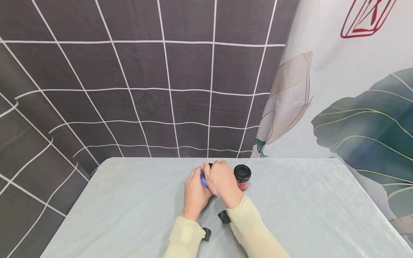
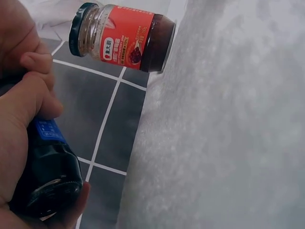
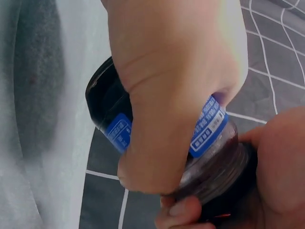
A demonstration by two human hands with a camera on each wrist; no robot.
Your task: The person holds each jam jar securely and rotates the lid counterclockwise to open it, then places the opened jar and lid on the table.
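left hand [image 1: 195, 191] and right hand [image 1: 224, 182] grip a blue-labelled jar [image 2: 50, 174], contents seemingly dark.

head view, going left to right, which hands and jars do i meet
Left hand → blue-labelled jar, partly showing between the hands → right hand → black-lidded jar with a red label.

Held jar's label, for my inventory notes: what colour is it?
Blue with white print; the label shows best in the right wrist view.
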